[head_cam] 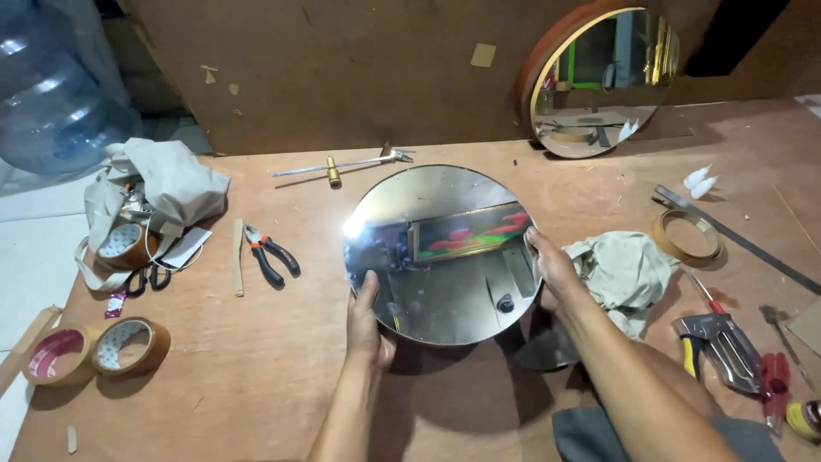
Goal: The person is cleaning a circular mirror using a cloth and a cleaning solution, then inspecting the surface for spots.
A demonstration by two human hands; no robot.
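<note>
A round frameless mirror (pixel 440 257) is held a little above the wooden table (pixel 256 368), tilted toward me and throwing a shadow below it. My left hand (pixel 368 321) grips its lower left edge, thumb on the glass. Its right edge is held by my right hand (pixel 554 269), fingers curled over the rim. A crumpled beige cloth (pixel 624 272) lies just right of my right hand.
A framed round mirror (pixel 599 81) leans on the back board. Pliers (pixel 269 254), a metal rod tool (pixel 342 165), tape rolls (pixel 94 349), a cloth bag (pixel 158 192), a staple gun (pixel 723 342), a screwdriver (pixel 710 295) and a ring of edging strip (pixel 687 237) lie about. A water jug (pixel 51 85) stands far left.
</note>
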